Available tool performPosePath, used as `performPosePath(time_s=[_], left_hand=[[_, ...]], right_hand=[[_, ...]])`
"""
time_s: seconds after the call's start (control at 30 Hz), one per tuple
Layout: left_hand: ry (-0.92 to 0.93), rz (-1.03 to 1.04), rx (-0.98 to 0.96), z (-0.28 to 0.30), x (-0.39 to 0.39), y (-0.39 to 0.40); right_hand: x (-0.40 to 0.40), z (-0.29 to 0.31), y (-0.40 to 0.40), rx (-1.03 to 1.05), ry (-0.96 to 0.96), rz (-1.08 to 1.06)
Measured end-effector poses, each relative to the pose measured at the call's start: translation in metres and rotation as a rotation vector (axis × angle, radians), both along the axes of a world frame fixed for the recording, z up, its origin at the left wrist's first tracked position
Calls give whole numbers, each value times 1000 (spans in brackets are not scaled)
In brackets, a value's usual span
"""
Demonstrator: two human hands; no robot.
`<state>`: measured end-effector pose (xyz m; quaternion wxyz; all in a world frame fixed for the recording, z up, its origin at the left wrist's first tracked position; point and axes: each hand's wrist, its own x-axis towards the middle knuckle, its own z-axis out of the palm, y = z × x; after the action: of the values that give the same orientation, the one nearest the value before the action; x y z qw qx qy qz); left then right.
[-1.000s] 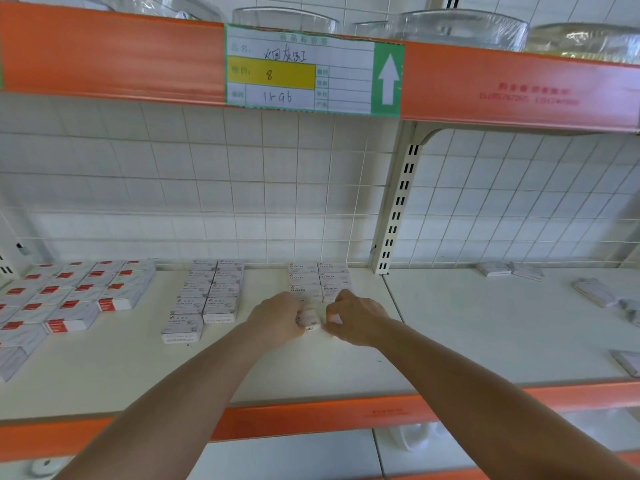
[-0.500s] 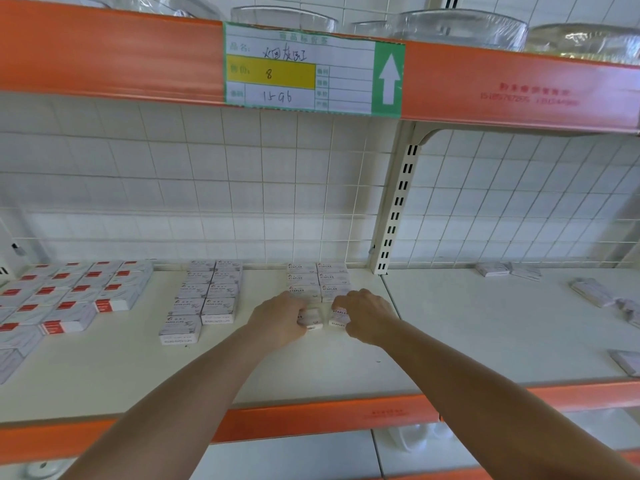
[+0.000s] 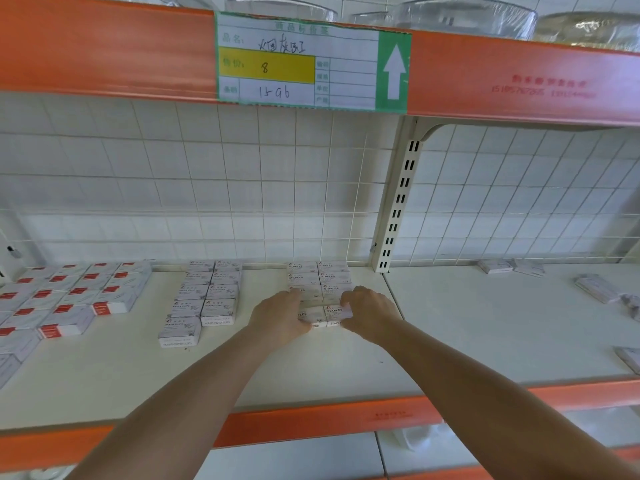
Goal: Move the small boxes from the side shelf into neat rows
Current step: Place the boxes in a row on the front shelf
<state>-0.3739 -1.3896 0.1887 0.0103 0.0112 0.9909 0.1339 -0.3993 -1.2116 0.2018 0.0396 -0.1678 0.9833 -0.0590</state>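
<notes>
Head view: two staples boxes (image 3: 325, 316) side by side at the near end of the staples rows (image 3: 318, 277), pinched between left hand (image 3: 280, 318) and right hand (image 3: 370, 313) (fingers curled on outer sides), left of shelf upright (image 3: 398, 206).

Shelf (image 3: 346, 368) layout, L to R: big block of boxes (image 3: 69, 299) far left; paper-clip boxes (image 3: 204, 299) in 2 cols next; staples boxes (image 3: 318, 278) in 2 cols just left of the upright post (image 3: 398, 206). Front pair of staples boxes (image 3: 325, 315) sits btwn left hand (image 3: 280, 317) and right hand (image 3: 370, 313). Right of post: loose boxes (image 3: 595, 289) scattered, well apart. Price tag (image 3: 311, 62) on shelf edge above.
</notes>
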Motion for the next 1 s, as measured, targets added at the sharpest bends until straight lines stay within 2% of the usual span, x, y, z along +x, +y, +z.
performPosePath(time_s=[0.43, 1.0], left_hand=[[55, 39, -8, 0, -9, 6], [32, 27, -16, -1, -12, 2]], right_hand=[[-9, -4, -2, -29, 42, -26], [-14, -5, -4, -37, 10, -30]])
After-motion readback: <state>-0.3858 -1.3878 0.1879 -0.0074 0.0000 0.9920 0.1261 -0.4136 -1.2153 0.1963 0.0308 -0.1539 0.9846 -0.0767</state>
